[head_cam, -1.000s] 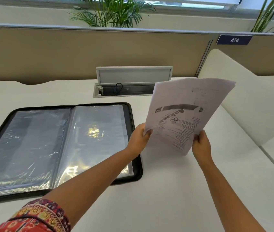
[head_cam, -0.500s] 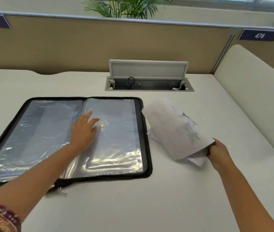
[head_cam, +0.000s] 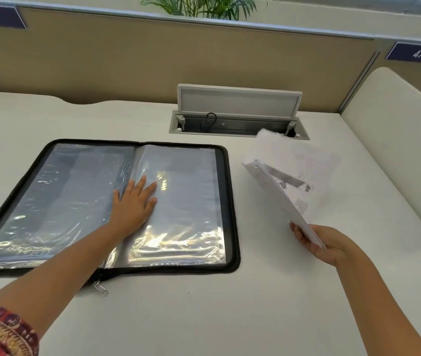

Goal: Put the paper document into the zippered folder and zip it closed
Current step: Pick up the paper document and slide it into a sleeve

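Note:
A black zippered folder (head_cam: 232,201) lies open flat on the white desk, showing clear plastic sleeves on both halves. My left hand (head_cam: 133,201) rests flat on the sleeves near the spine, fingers spread. Its silver zipper pull (head_cam: 100,288) hangs at the front edge. To the right of the folder, my right hand (head_cam: 326,244) grips the near corner of the paper document (head_cam: 290,176), white printed sheets held tilted above the desk.
A cable hatch (head_cam: 237,122) with its lid raised sits in the desk behind the folder and paper. A tan partition (head_cam: 153,55) closes the back. A cream divider (head_cam: 397,124) bounds the right side. Plant leaves show beyond the partition.
My left hand let go of the paper and moved left onto the folder's sleeves. My right hand alone keeps the paper, first lowering it, then tilting it up again.

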Motion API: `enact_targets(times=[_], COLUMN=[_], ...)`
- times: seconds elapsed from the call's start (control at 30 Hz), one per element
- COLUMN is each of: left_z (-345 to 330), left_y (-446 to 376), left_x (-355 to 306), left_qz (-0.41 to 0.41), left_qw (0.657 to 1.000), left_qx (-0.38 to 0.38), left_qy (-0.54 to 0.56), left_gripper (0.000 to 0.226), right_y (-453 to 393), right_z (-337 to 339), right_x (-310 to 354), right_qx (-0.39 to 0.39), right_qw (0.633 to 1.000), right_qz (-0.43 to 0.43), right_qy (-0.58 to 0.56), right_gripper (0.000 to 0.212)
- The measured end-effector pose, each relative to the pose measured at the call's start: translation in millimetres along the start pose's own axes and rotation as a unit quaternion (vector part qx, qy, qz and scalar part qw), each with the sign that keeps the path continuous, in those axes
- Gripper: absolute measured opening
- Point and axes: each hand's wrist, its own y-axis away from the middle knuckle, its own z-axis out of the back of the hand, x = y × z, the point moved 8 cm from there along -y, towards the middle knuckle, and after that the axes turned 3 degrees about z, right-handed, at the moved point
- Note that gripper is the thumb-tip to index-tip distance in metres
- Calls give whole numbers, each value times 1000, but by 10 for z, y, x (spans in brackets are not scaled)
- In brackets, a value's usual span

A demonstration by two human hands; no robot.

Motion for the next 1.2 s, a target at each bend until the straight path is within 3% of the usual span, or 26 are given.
enact_targets(times=[0.17, 0.33, 0.6, 0.73, 0.93, 1.03, 1.1, 1.2], left_z=[-11, -2, -51, -103, -97, 23, 94, 112], left_y=[0, 8, 129, 214, 364, 226, 40, -285], left_x=[-5, -27, -299, -547, -934, -1065, -1103, -1065], left_qz=[-1, -4, -16, -23, -59, -78, -87, -93], left_qw=[1000, 1000, 1000, 999, 993, 988, 990, 994], left_qx=[-2, -12, -21, -27, -64, -81, -75, -32], left_qy=[-1, 10, 10, 8, -75, -104, -84, -54], left_gripper=[51, 52, 53, 53, 57, 46, 40, 51], right_y=[-29, -30, 44, 55, -3, -19, -26, -48], right_z=[-41, -8, -101, -198, -211, -194, -206, -243], right_x=[37, 180, 284, 313, 315, 343, 366, 387], right_qx=[-9, -40, -17, 21, 31, 30, 32, 33], right_qw=[995, 972, 969, 970, 974, 973, 973, 973], right_qz=[57, 161, 217, 231, 225, 228, 229, 228], right_qy=[86, 164, 120, 76, 13, -5, -13, -20], right_gripper=[40, 43, 46, 38, 35, 35, 35, 34])
